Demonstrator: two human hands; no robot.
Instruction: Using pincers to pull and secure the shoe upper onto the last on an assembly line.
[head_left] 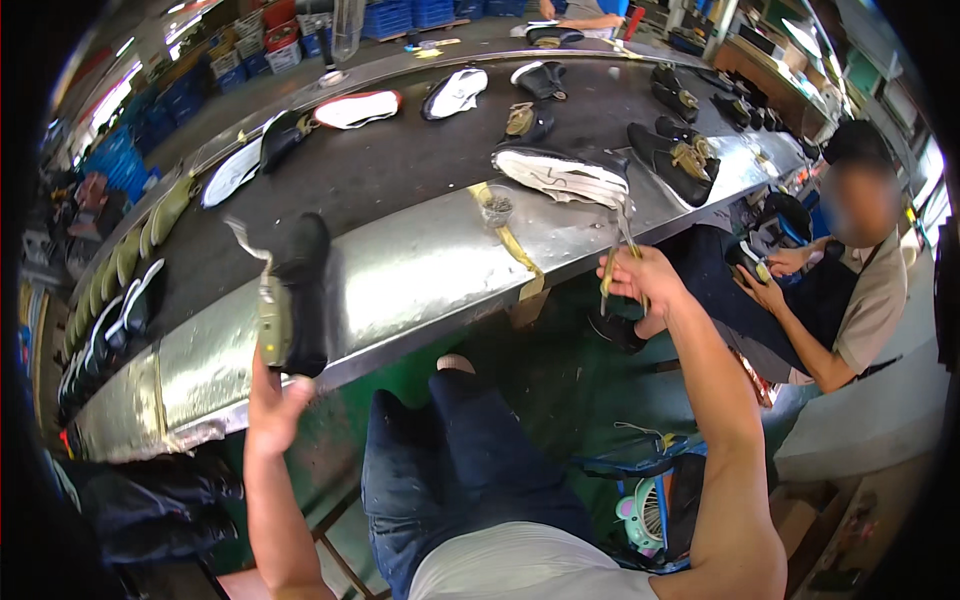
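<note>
My left hand (pixel 275 405) is closed around the heel end of a black shoe (pixel 305 285) with an olive panel and a pale lace trailing from it. The shoe is held up over the metal edge of the bench. In my right hand (pixel 645 285) are pliers (pixel 628 230) with yellowish handles, their jaws pointing up to the bench edge. Just beyond the jaws lies a black shoe with a white sole (pixel 565 178), turned on its side; whether the jaws touch it I cannot tell. A small clear cup (pixel 496 208) of tiny pieces stands left of that shoe.
A dark conveyor belt (pixel 400 160) with several shoes runs behind the metal edge (pixel 420 265). Olive uppers (pixel 128 255) line its left end. At right, a seated co-worker (pixel 850 270) handles a shoe. A teal fan (pixel 645 515) sits below my right arm.
</note>
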